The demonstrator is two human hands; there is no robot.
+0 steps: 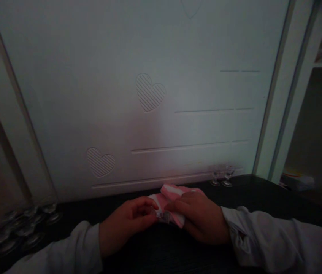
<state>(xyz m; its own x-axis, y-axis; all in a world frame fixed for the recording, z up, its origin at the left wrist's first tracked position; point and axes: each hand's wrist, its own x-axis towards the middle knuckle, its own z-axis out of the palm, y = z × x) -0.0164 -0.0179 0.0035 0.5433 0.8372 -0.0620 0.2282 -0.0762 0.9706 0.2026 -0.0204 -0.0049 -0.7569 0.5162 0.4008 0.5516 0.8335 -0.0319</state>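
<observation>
Both my hands meet low in the picture over a dark tabletop (161, 251). Between them is a small pink and white striped piece of cloth (170, 198), folded or bunched. My right hand (202, 220) wraps over the cloth from the right with its fingers curled on it. My left hand (126, 222) pinches the cloth's left edge, where a small clear plastic bit shows. Both wrists wear pale long sleeves. The light is dim.
A white panel (149, 95) with embossed striped hearts and grooves stands just behind the hands. Small clear suction cups (220, 179) stand at its foot on the right, and several more lie at the left (21, 228). An open shelf (314, 152) is at the right.
</observation>
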